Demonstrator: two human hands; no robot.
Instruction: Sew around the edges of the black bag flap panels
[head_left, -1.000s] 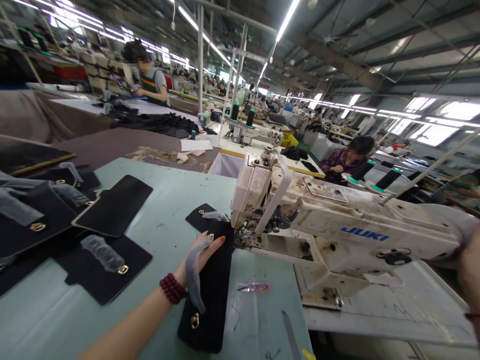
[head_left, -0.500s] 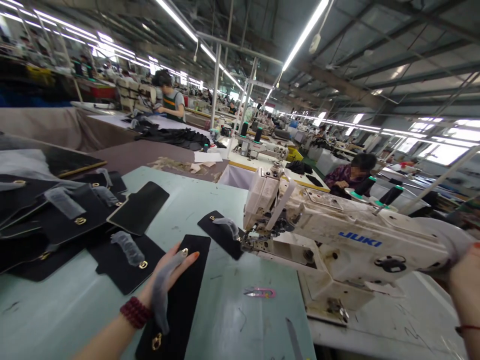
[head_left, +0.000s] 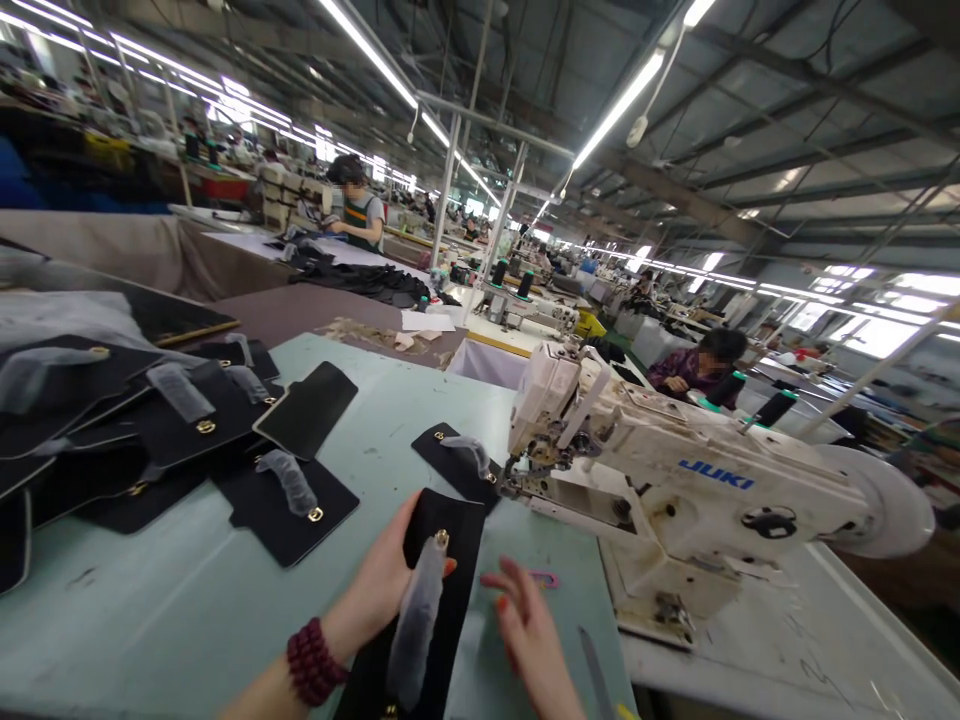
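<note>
A black leather-like panel (head_left: 463, 600) with a plastic-wrapped handle (head_left: 417, 625) on gold rings lies in front of me. My left hand (head_left: 386, 580) grips its left edge; one fingertip shows on the handle's far side, while other fingers are hidden behind the panel. Just right of the panel, my right hand (head_left: 525, 625) hovers with fingers apart, holding nothing. Pink thread snips (head_left: 545, 578) lie partly hidden behind its fingers. A smaller black piece with a wrapped handle (head_left: 457, 462) rests beside the sewing machine (head_left: 637, 450), its right end close to the presser foot.
Several black panels with wrapped handles (head_left: 292, 510) are piled on the left of the green tabletop (head_left: 187, 600). A plain dark panel (head_left: 309, 410) lies on the pile's right side. A grey blade-like strip (head_left: 595, 670) lies near the front. Two co-workers sit farther back.
My right hand has come from the machine's handwheel to beside the panel. My left hand has shifted right with the panel and now grips its edge. The view has turned slightly left.
</note>
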